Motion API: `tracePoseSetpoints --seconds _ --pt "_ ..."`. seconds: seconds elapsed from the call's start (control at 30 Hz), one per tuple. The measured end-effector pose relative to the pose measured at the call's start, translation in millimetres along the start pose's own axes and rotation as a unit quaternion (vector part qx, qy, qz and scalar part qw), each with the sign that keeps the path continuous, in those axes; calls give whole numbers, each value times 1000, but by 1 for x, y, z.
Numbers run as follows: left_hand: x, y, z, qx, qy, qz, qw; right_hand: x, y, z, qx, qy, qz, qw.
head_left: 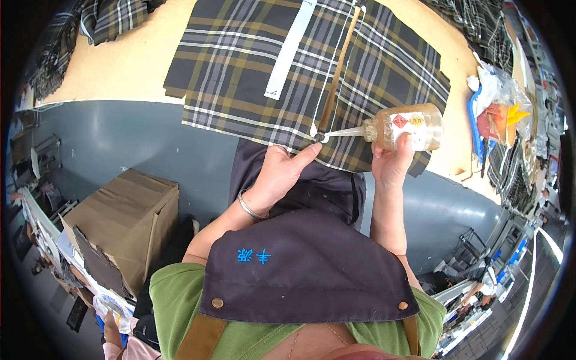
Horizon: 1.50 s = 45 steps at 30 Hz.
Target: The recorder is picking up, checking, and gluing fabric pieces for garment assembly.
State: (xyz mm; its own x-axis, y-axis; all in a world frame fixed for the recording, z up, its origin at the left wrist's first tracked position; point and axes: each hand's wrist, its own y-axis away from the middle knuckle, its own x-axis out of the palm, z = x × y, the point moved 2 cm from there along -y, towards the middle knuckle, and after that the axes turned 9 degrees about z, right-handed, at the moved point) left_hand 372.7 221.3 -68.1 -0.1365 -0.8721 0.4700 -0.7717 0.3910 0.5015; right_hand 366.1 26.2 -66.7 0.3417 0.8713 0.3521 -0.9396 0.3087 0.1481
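A dark plaid cloth panel [228, 78] with white, grey and olive lines lies on the table and hangs over its near edge. My left hand [282, 171] pinches that near edge, thumb on top and the other fingers partly hidden. A narrow brown strip [333, 90] with white edging runs down the panel to a small dark end beside my thumb. My right hand [393, 159] is wrapped round a clear squeeze bottle [429, 129] of amber liquid, tilted on its side. Its thin nozzle points left, the tip at the strip's dark end. A pale blue strip [288, 54] lies left of the brown one.
The pale table [132, 72] carries more plaid pieces [117, 18] at the far left. At right lies a clear plastic bag [501, 96] with orange and yellow things. A large brown box [129, 216] stands at lower left, near another person's pink sleeve [135, 345].
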Motion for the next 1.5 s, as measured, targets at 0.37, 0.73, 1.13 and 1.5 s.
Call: tracePoseSetpoints --seconds 0.37,0.73,1.13,1.5 --pt "-5 4 1 22 2 18 1000 1 3 3 12 49 13 999" --pt "0 0 -2 14 44 34 998 1 -8 11 25 -178 -29 983" --pt "-9 6 9 -5 32 47 998 -12 -10 17 87 -302 -106 943" --pt "1 -1 2 7 29 43 999 -20 -15 25 71 -337 -108 933"
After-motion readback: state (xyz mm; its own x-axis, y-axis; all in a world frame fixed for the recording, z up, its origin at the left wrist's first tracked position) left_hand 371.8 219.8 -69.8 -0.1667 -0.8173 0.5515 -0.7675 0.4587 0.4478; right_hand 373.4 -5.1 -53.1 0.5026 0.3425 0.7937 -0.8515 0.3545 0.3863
